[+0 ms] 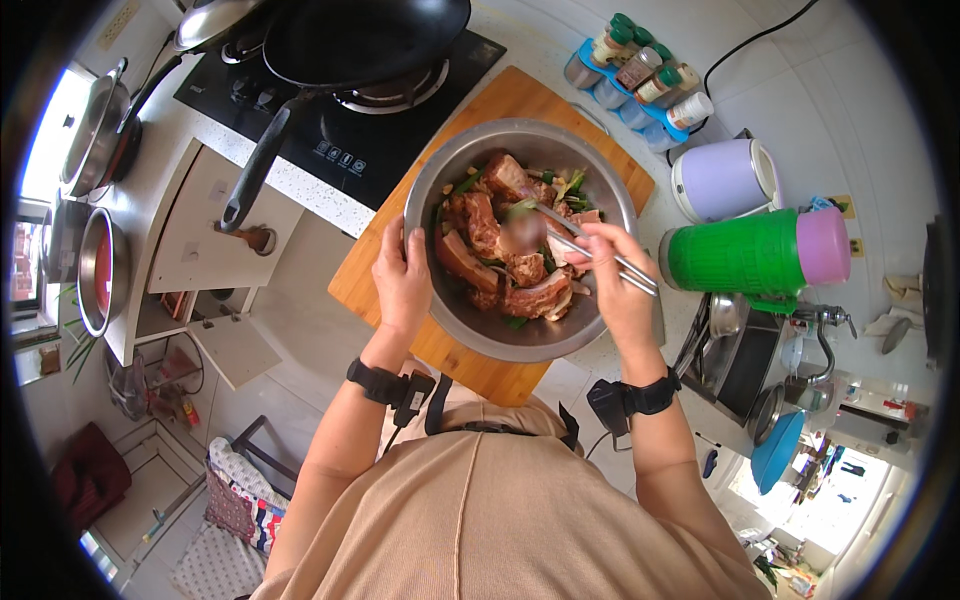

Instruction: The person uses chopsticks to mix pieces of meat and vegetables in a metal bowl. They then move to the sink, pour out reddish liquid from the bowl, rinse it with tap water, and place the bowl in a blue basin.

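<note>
A wide stainless steel bowl (pixel 517 346) rests on a wooden cutting board (pixel 360 281). Inside are raw, reddish-brown coated meat pieces (pixel 480 217) mixed with green scallion pieces (pixel 574 187). My left hand (pixel 401 277) grips the bowl's left side, its thumb over the rim. In my right hand (pixel 619 281) is a pair of metal chopsticks (pixel 626 266), slanting down into the bowl from the right. Their tips are among the meat, near a pale green piece. A round blurred patch hides part of the food in the bowl's middle.
A black wok (pixel 360 45) sits on the gas stove (pixel 300 135), its handle over the counter edge. Right of the board stand a blue spice rack (pixel 630 105), a lilac appliance (pixel 716 180) and a green flask with pink cap (pixel 739 251). A sink (pixel 739 375) lies farther right.
</note>
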Demonstrator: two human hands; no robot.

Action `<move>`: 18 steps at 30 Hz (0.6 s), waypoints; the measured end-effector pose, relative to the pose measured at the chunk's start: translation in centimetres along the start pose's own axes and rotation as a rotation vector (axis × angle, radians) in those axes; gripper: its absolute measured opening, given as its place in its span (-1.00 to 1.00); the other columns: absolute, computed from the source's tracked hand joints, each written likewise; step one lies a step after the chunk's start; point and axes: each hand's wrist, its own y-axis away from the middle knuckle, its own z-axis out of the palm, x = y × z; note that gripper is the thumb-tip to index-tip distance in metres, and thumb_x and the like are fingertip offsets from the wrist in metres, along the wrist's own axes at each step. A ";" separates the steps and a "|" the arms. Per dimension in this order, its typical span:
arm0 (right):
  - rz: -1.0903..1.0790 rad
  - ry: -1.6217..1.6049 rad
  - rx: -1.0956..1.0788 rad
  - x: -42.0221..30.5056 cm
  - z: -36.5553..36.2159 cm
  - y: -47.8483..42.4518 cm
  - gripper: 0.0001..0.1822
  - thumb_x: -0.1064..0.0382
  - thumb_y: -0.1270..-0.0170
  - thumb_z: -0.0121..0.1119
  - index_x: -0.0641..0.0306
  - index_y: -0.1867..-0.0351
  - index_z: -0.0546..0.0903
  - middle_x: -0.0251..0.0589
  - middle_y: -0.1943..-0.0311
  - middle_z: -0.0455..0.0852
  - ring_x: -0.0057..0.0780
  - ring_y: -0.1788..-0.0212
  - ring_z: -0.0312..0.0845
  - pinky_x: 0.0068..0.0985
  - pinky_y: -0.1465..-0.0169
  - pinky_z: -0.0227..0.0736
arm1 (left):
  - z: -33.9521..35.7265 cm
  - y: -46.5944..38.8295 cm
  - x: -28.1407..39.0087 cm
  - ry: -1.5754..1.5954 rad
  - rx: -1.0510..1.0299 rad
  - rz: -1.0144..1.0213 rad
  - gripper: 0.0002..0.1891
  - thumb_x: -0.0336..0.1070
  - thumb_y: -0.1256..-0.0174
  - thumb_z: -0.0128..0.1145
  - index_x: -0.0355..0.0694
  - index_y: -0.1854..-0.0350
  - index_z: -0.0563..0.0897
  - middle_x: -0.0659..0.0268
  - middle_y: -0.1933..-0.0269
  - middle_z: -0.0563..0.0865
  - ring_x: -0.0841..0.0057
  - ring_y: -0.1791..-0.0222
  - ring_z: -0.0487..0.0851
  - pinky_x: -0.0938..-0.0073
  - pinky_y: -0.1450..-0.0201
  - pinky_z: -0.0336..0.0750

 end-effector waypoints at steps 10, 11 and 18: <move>-0.095 0.293 0.006 1.4 2.0 -2.4 -0.89 0.35 -0.29 0.11 0.34 0.36 0.59 -0.12 0.57 0.65 -0.34 0.50 0.65 -0.49 0.42 0.46 | -0.3 -0.1 0.9 -0.062 -0.019 -0.040 -0.70 -0.26 -0.39 0.05 -0.28 -0.08 0.51 0.03 0.28 0.70 0.32 0.32 0.67 0.40 0.18 0.52; -0.096 0.304 0.031 1.2 1.9 -2.5 -0.89 0.35 -0.27 0.12 0.32 0.41 0.58 -0.10 0.62 0.63 -0.26 0.54 0.62 -0.43 0.45 0.43 | -0.3 -0.1 0.9 -0.050 -0.026 -0.045 -0.70 -0.26 -0.39 0.05 -0.28 -0.08 0.51 0.03 0.28 0.70 0.31 0.32 0.68 0.39 0.18 0.52; 0.138 0.415 -0.052 -0.6 0.6 -3.2 -0.82 0.32 -0.33 0.07 0.40 0.33 0.61 -0.10 0.53 0.70 -0.43 0.42 0.73 -0.56 0.38 0.51 | -0.4 0.0 0.7 -0.063 -0.025 -0.036 -0.69 -0.24 -0.39 0.06 -0.28 -0.08 0.51 -0.02 0.26 0.70 0.22 0.29 0.69 0.35 0.17 0.52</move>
